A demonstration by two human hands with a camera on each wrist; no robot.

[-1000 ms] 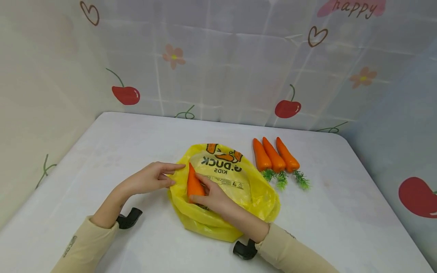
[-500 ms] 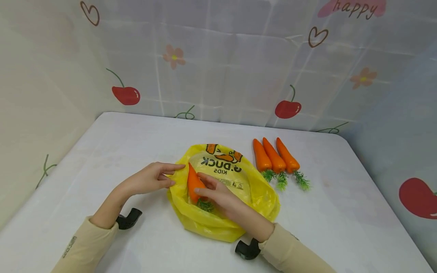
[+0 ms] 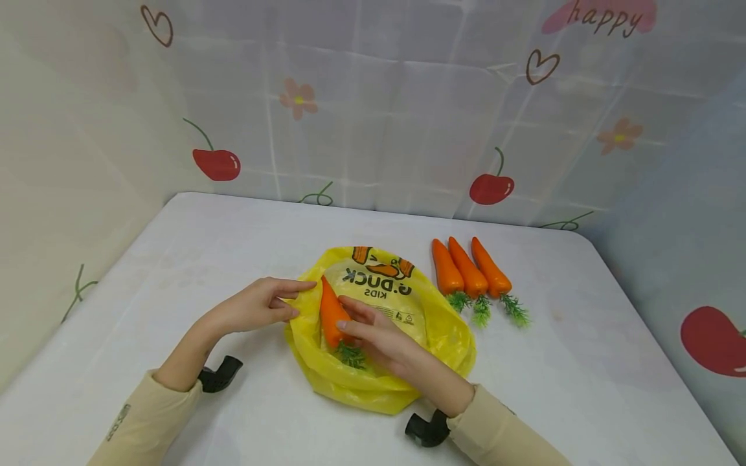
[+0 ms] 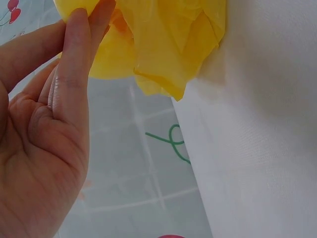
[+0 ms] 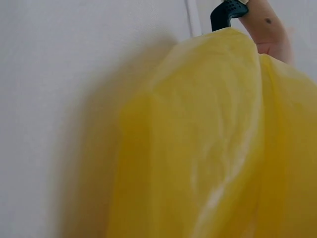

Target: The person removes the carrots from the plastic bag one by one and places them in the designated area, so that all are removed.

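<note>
A yellow plastic bag [image 3: 449, 340] lies on the white table with its mouth spread wide, dark lettering showing inside. My left hand [image 3: 256, 304] pinches its left rim between thumb and fingers; the left wrist view shows the same hand [image 4: 54, 114] at the yellow film. One orange carrot [image 3: 332, 317] with green leaves rests inside the bag, pointed end towards the back. Just right of it is my right hand [image 3: 384, 340], fingers loosely extended, thumb tip overlapping the carrot's side in the head view. In the right wrist view, the bag [image 5: 198, 139] hides that hand.
Right of the bag, three more carrots [image 3: 468, 268] lie side by side on the white table [image 3: 553, 375], leafy ends towards me. A patterned curtain [image 3: 384, 116] hangs behind the table. Black wrist mounts [image 3: 428, 428] sit under both forearms.
My right hand has let go of the carrot and drawn back slightly to the right, uncovering its green leaves. My left hand stays at the bag's rim.
</note>
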